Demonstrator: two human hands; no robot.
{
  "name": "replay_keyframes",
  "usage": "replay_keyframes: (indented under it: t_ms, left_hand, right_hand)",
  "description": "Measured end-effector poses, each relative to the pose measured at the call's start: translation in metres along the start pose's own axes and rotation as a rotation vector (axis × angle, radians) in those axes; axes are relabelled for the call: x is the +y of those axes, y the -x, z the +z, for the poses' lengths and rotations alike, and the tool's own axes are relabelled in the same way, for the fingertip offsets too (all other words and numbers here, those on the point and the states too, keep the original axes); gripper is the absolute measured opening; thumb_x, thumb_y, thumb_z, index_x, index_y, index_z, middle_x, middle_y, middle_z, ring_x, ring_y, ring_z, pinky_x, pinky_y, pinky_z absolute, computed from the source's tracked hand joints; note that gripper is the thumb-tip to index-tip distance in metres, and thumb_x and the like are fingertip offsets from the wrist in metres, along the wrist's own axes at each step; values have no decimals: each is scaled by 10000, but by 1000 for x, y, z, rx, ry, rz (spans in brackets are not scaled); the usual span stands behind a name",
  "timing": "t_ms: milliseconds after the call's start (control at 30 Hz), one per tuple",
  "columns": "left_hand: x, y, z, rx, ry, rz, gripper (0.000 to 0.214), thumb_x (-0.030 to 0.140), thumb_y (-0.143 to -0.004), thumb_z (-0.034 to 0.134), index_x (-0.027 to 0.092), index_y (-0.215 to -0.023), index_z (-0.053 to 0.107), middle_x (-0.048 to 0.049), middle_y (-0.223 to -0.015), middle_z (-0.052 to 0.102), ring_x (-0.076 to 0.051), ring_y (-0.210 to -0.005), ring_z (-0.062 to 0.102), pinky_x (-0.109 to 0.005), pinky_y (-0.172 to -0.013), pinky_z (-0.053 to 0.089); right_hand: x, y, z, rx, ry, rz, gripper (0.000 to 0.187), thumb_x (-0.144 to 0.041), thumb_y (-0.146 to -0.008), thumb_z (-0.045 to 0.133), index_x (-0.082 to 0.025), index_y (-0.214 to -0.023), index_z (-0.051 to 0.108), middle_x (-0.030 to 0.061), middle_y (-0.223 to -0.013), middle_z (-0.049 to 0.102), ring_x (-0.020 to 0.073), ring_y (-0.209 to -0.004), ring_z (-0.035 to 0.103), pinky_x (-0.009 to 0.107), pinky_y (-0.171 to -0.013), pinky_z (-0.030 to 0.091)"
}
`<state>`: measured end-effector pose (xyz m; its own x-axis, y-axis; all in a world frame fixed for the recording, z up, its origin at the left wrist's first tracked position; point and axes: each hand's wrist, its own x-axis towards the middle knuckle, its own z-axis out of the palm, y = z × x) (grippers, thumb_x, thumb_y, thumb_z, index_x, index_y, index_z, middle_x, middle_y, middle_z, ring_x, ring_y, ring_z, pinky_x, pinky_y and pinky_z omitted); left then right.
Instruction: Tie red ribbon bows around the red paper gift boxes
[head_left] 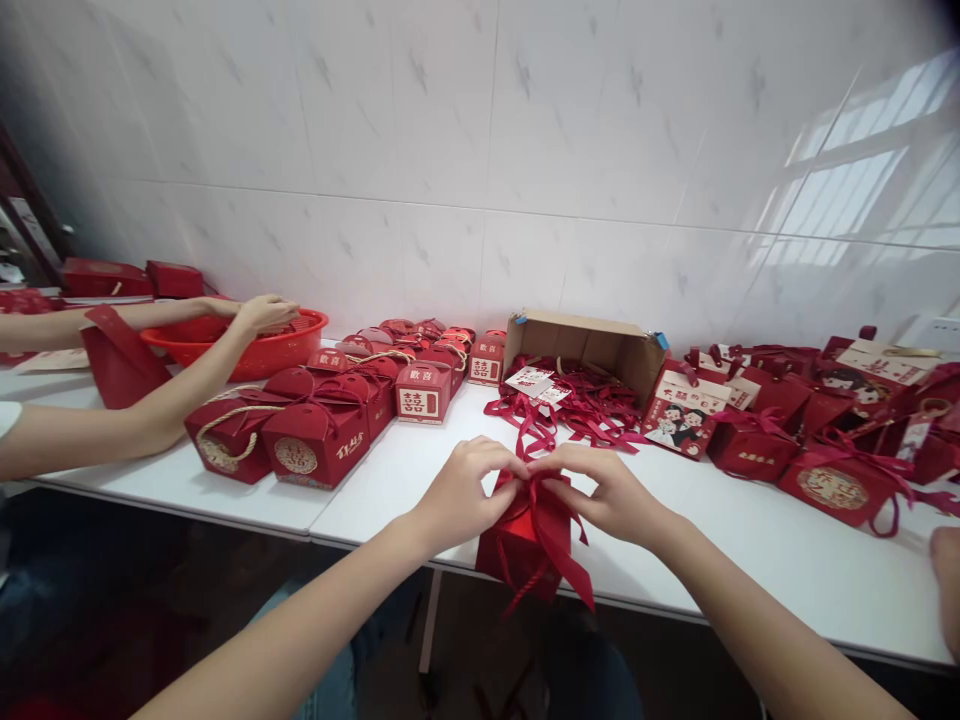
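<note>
Hands [474, 488] [606, 490] pinching ribbon [546, 535], long tails [576, 580] toward wearer

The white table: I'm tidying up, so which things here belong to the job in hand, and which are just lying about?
In the job:
- red ribbon, pinched by the left hand and right hand
- red box beneath
- probably the ribbon pile in the open carton

Seemingly lying about:
- boxes at left
- boxes at right
- red basin, though another person's hand is over it
</note>
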<state>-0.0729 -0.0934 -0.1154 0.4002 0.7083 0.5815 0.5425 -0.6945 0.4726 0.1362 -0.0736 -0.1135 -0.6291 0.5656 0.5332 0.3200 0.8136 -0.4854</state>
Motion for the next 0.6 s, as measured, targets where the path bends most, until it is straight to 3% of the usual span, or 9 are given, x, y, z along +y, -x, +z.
replay_keyframes:
  t_ms: [100, 233, 500, 600]
  left_hand:
    - [0, -1, -5, -33, -26, 23, 157, 94, -760, 590, 215, -806, 679, -24, -840, 702, -189, -848, 613, -321, -822, 446]
    - [1, -1, -7, -32, 42, -48, 146, 103, -781, 570, 211, -858, 633, -9, -879, 691, -165, -849, 614, -284, -799, 455]
    - [-6, -5, -14, -18, -165, -13, 163, 77, -787, 539, 211, -839, 616, -6, -856, 690, -190, -843, 584, -333, -804, 408]
    - [-8, -6, -18, -39, -143, -42, 187, 91, -794, 528, 208, -907, 619, -15, -866, 677, -190, -857, 574, -328, -806, 415]
  right_hand:
    - [5, 5, -3, -12, 150, -147, 335, -167, -910, 437, -281, -1156, 633, 59, -879, 654, 168, -787, 584, 299, -683, 470]
    - [12, 13, 0, 5, 349, -248, 402, -100, -895, 408, -275, -1181, 629, 58, -787, 595, 165, -713, 511, 304, -636, 425]
    - [12, 17, 8, -22, 455, -279, 470, -33, -862, 408, -321, -1117, 678, 54, -743, 501, 163, -688, 430, 281, -597, 353]
    - [12, 16, 7, -29, 435, -278, 489, -11, -840, 420, -318, -1120, 678, 51, -746, 490, 161, -686, 419, 274, -591, 339]
